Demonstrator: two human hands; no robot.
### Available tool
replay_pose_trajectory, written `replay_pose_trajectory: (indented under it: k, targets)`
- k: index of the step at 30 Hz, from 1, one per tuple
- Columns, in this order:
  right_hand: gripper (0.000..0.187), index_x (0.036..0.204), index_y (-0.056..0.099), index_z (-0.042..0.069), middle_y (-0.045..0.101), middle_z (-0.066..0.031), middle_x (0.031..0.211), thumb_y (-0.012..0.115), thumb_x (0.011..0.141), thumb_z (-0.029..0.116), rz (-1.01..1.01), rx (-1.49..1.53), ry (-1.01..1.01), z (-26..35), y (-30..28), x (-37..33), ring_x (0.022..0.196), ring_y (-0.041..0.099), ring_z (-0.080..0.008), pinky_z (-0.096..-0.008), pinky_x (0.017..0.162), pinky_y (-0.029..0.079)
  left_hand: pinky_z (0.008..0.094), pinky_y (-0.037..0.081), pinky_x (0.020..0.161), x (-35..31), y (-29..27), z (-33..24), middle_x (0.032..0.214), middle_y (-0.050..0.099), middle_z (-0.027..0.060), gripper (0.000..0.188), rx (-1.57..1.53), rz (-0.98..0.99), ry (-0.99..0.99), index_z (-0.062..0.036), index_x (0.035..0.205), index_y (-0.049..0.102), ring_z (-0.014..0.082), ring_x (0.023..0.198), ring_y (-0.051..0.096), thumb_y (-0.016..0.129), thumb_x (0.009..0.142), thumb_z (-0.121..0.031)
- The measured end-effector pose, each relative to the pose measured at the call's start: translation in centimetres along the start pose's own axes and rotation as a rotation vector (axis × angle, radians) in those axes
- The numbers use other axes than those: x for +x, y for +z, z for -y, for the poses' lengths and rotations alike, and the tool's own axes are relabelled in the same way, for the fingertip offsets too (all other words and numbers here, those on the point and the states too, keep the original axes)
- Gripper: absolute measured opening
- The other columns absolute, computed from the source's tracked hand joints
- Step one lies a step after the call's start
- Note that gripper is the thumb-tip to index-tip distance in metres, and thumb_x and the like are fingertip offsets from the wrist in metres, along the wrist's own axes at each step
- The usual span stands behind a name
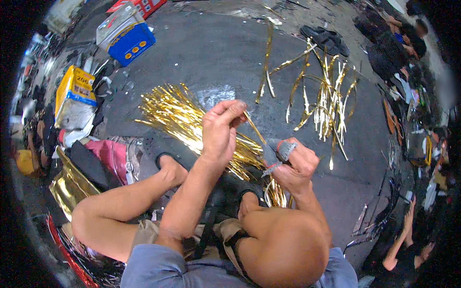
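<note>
My left hand pinches one end of a narrow shiny gold strip. The strip runs slantwise down to my right hand, whose thumb and a finger wear grey cloth covers with red edges. That hand is closed around the strip's lower end. Behind my left wrist a thick bundle of gold foil strips fans out to the upper left. The bundle's narrower end reaches my right hand, and more strips hang below it. How firmly the bundle is gripped there is hidden by the fingers.
Loose gold strips lie spread on the dark mat at the right. A black sandal sits beyond them. Boxes stand at the upper left, with foil scraps beside my bent leg. Other people are at the right rim.
</note>
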State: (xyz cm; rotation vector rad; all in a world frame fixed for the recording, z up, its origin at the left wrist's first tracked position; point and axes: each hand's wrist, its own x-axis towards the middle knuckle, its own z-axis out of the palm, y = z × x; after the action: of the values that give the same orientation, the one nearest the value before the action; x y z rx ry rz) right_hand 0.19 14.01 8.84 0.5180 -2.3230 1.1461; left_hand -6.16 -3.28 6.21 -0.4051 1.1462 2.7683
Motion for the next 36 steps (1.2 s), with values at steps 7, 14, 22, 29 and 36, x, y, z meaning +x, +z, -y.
replay_pose_trajectory:
  k: [7, 14, 22, 29, 36]
  targets:
    - [0.024, 0.075, 0.067, 0.0, 0.056, -0.0082, 0.062, 0.081, 0.056, 0.005, 0.057, 0.036, 0.022, -0.2, -0.1, -2.6, 0.049, 0.052, -0.0193, -0.0309, 0.046, 0.04, 0.028, 0.048, 0.068, 5.6, -4.3, -5.5, 0.081, 0.066, 0.0069, 0.009, 0.062, -0.149, 0.168, 0.0001, 0.092, 0.067, 0.0148, 0.071, 0.06, 0.069, 0.086, -0.007]
    - [0.023, 0.075, 0.067, 0.003, 0.061, -0.0095, 0.066, 0.079, 0.057, 0.008, 0.155, 0.074, 0.053, -0.5, -0.4, -6.0, 0.053, 0.061, -0.0212, -0.0323, 0.045, 0.046, 0.0261, 0.048, 0.053, 11.7, -13.1, -11.6, 0.073, 0.064, 0.0049, 0.01, 0.096, -0.367, 0.212, -0.0049, 0.083, 0.067, 0.0144, 0.06, 0.058, 0.07, 0.089, -0.013]
    - [0.034, 0.084, 0.068, 0.001, 0.061, -0.0118, 0.068, 0.082, 0.061, 0.02, 0.267, 0.081, -0.039, -1.5, -1.6, -8.3, 0.053, 0.062, -0.0259, -0.0352, 0.046, 0.048, 0.0255, 0.048, 0.049, 14.3, -22.6, -17.2, 0.071, 0.065, 0.0054, 0.016, 0.081, -0.382, 0.14, -0.0054, 0.081, 0.064, 0.0171, 0.057, 0.06, 0.069, 0.09, -0.018]
    - [0.049, 0.107, 0.065, -0.001, 0.066, -0.0211, 0.101, 0.077, 0.069, 0.027, 0.464, -0.031, 0.024, -3.9, -1.2, -13.6, 0.088, 0.067, -0.0377, -0.0448, 0.071, 0.056, 0.0269, 0.037, 0.052, 15.0, -23.6, -17.1, 0.063, 0.048, -0.0011, 0.023, 0.143, -0.498, 0.189, -0.0114, 0.069, 0.052, 0.0115, 0.055, 0.046, 0.062, 0.087, -0.003]
    - [0.021, 0.095, 0.064, 0.002, 0.061, -0.0131, 0.076, 0.071, 0.077, 0.01, 0.123, -0.116, 0.573, -9.2, 2.3, -21.1, 0.067, 0.062, -0.0312, -0.0386, 0.062, 0.05, 0.0331, 0.051, 0.062, 15.1, -30.6, -14.7, 0.082, 0.058, 0.0098, 0.035, 0.93, -1.138, 0.291, -0.0037, 0.099, 0.062, 0.0199, 0.072, 0.058, 0.073, 0.089, -0.035]
